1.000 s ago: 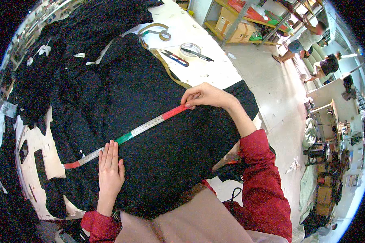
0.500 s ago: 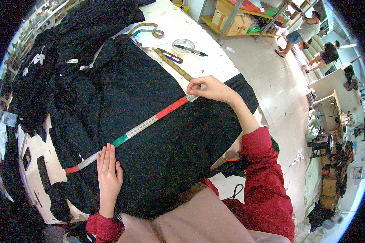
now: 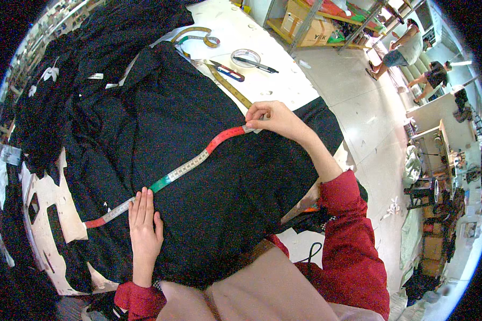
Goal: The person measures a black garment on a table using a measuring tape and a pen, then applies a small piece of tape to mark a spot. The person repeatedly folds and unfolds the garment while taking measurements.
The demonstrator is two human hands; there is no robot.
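A black garment [image 3: 198, 208] lies spread over the table in front of me. Across it runs a tape measure [image 3: 187, 166] with red, white and green sections. My right hand [image 3: 273, 117] pinches the tape near the garment's far right edge. From there the tape's yellowish length goes on up the table and ends in a loop. My left hand [image 3: 144, 222] rests flat on the cloth, fingers stretched out, its fingertips touching the tape by the green section. Between the hands the tape bows up slightly near my right hand.
On the white tabletop [image 3: 284, 91] beyond lie a tape roll [image 3: 246, 58], a pen [image 3: 257, 65] and a snipping tool [image 3: 229, 73]. More black cloth [image 3: 107, 32] is heaped at the far left. Shelving with a cardboard box [image 3: 311, 27] stands past the table; two people are in the background.
The red part of the tape, taut and straight before, has slackened into a curve as my right hand shifted slightly left. My left hand has stayed almost in place.
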